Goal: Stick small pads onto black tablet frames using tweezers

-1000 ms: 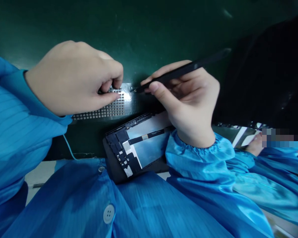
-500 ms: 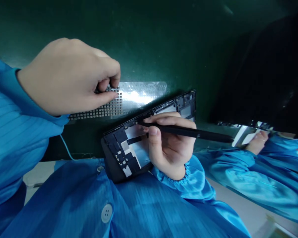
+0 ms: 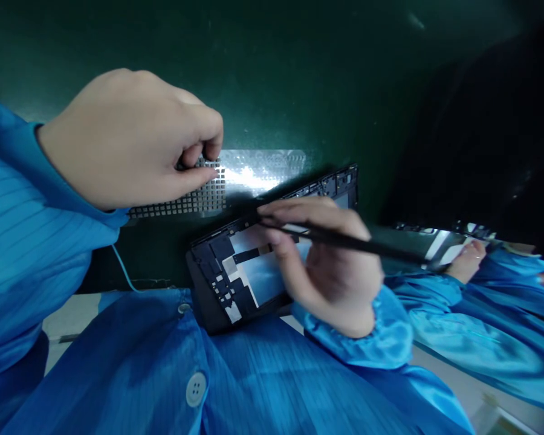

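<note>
My left hand [image 3: 136,139] is closed, its thumb and curled fingers at a sheet of small grey square pads [image 3: 204,196] on clear, shiny backing film [image 3: 263,169]. Part of the sheet is hidden under this hand. My right hand [image 3: 330,266], blurred by motion, grips slim black tweezers [image 3: 362,241]. Their tips, near the fingertips, are over the upper edge of an opened tablet [image 3: 267,278]. Black frame parts, pale panels and small components show inside it. The tablet lies slantwise at the table's near edge, against my blue smock.
The dark green table [image 3: 263,72] stretches ahead. A large black shape [image 3: 485,133] stands at the right. Below it, a co-worker's hand [image 3: 469,260] in a blue sleeve touches a pale, framed part [image 3: 442,248]. A thin blue cord [image 3: 124,269] hangs from my left sleeve.
My right hand has shifted right, and the tweezers moved with it, uncovering more of the tablet's pale panel. My left hand and the pad sheet moved very slightly right.
</note>
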`<state>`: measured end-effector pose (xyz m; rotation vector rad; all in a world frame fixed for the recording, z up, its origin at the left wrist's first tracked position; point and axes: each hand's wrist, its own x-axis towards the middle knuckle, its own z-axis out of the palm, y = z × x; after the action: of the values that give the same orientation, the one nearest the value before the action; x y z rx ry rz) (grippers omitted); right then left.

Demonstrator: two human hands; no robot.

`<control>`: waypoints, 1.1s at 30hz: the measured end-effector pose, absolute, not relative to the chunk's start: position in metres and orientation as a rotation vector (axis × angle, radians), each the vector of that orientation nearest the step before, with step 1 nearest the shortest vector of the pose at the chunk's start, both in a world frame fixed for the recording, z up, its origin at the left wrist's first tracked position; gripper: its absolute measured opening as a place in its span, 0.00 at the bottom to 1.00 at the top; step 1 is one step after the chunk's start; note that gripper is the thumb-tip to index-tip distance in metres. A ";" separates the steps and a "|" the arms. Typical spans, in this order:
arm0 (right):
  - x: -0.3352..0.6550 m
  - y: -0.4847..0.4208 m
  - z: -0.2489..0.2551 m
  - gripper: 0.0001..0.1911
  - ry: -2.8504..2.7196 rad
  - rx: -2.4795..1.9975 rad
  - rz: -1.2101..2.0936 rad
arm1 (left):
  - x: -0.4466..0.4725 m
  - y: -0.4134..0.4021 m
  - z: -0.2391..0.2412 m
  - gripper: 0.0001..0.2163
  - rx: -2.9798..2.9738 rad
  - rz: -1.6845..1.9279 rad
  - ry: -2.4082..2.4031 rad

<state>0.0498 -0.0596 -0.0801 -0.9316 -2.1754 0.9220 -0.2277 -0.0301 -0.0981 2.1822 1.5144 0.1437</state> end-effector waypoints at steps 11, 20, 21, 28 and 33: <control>0.012 0.035 -0.098 0.21 -2.269 -0.888 1.349 | -0.231 -0.030 -0.103 0.21 2.195 0.200 1.479; 0.011 0.033 -0.091 0.22 -2.250 -0.952 1.387 | -0.231 -0.029 -0.100 0.22 2.188 0.170 1.475; 0.012 0.035 -0.092 0.21 -2.257 -0.949 1.395 | -0.231 -0.029 -0.099 0.21 2.205 0.147 1.475; 0.049 0.005 -0.093 0.06 -1.769 -0.935 1.231 | -0.230 -0.031 -0.100 0.27 2.267 0.201 1.474; 0.074 -0.039 -0.111 0.08 -1.560 -1.072 0.582 | -0.235 -0.034 -0.109 0.31 2.239 0.247 1.523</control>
<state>0.0741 -0.0392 -0.1115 -1.0723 -1.5601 0.5819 -0.2351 -0.0339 -0.1092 2.2389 1.5225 0.2470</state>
